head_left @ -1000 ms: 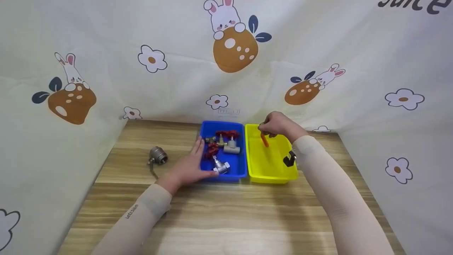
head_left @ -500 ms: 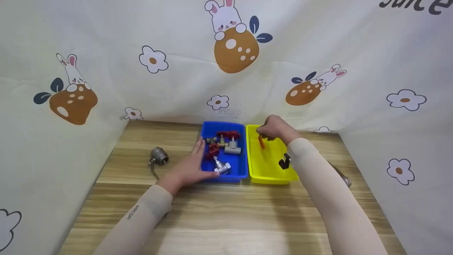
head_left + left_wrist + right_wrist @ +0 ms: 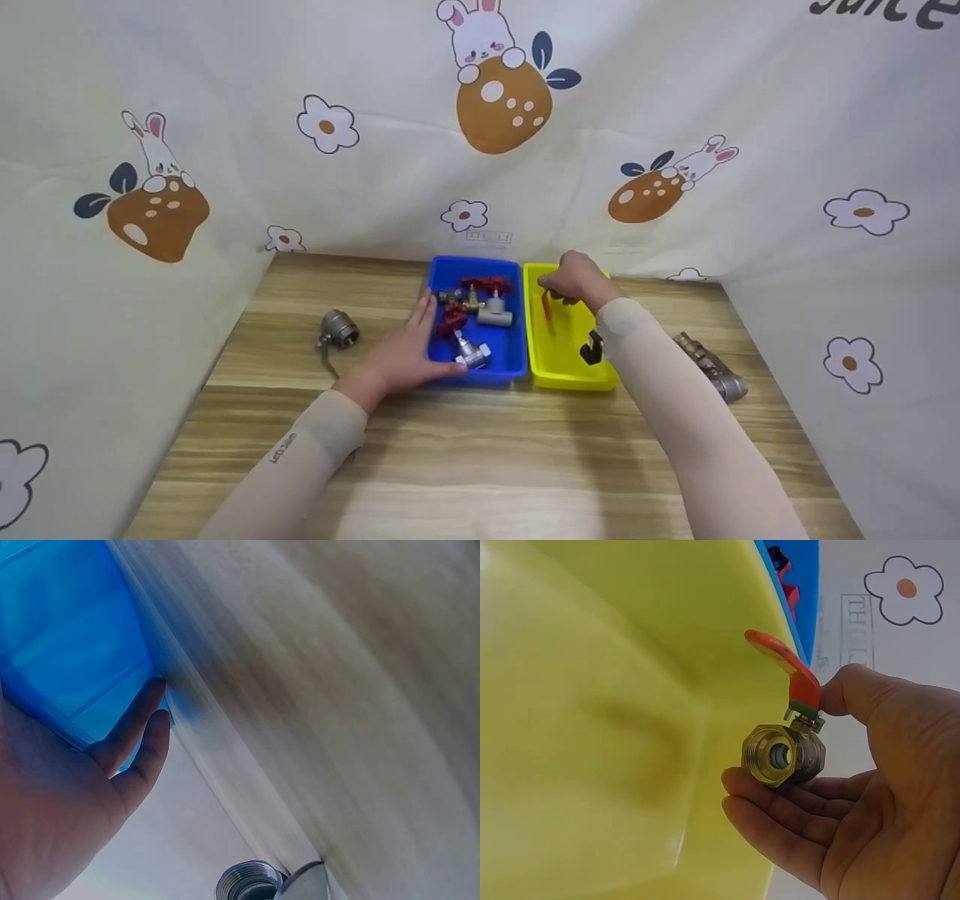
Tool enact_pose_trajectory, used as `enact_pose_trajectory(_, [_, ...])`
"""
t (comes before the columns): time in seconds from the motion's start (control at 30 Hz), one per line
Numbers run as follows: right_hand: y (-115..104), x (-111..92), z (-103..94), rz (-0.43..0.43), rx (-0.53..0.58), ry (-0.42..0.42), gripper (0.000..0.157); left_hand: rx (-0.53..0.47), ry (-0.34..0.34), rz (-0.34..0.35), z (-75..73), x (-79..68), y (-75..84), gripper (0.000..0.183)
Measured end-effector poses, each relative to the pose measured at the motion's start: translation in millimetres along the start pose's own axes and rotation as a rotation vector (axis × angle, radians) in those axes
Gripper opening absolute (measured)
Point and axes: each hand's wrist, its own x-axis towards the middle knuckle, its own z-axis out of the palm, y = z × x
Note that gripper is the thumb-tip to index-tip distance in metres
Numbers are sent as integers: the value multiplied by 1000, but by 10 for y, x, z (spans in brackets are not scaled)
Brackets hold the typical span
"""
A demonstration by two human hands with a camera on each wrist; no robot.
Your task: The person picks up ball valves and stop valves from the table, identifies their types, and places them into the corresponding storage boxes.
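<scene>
Over the left part of the yellow bin (image 3: 559, 356), my right hand (image 3: 576, 277) grips a brass ball valve (image 3: 776, 754) with an orange-red lever (image 3: 780, 656). In the right wrist view the thumb presses beside the lever's base and the curled fingers support the threaded body. My left hand (image 3: 401, 354) lies spread along the left side of the blue bin (image 3: 506, 356), fingers extended on its wall and thumb at the front corner. Inside that bin are several valves, including a grey one (image 3: 495, 318), a silver one (image 3: 472, 354) and ones with red handwheels (image 3: 451, 321).
Left of my left hand, a steel ball valve (image 3: 339, 328) with a lever lies on the wooden table (image 3: 480, 450). More metal valves (image 3: 705, 364) lie to the right, partly covered by my right forearm. A printed curtain (image 3: 375, 195) stands behind the bins.
My right hand has moved slightly left and lower over the yellow bin, carrying the ball valve. The valves on the right have come into view past the forearm. My left hand stays put.
</scene>
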Motion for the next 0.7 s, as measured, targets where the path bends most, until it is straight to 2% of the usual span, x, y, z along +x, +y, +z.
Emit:
enact_pose_trajectory(0.13, [32, 39, 41, 25, -18, -2, 39, 6, 3, -10, 10, 5, -4, 138])
enact_pose_trajectory(0.37, [43, 70, 87, 35, -11, -12, 32, -29, 15, 35, 15, -1, -18, 138])
enact_pose_trajectory(0.47, [30, 70, 120, 62, 13, -17, 31, -22, 15, 28, 26, 11, -44, 140])
enact_pose_trajectory(0.7, [11, 61, 194, 95, 40, -15, 29, -18, 2, 8, -4, -19, 5, 141])
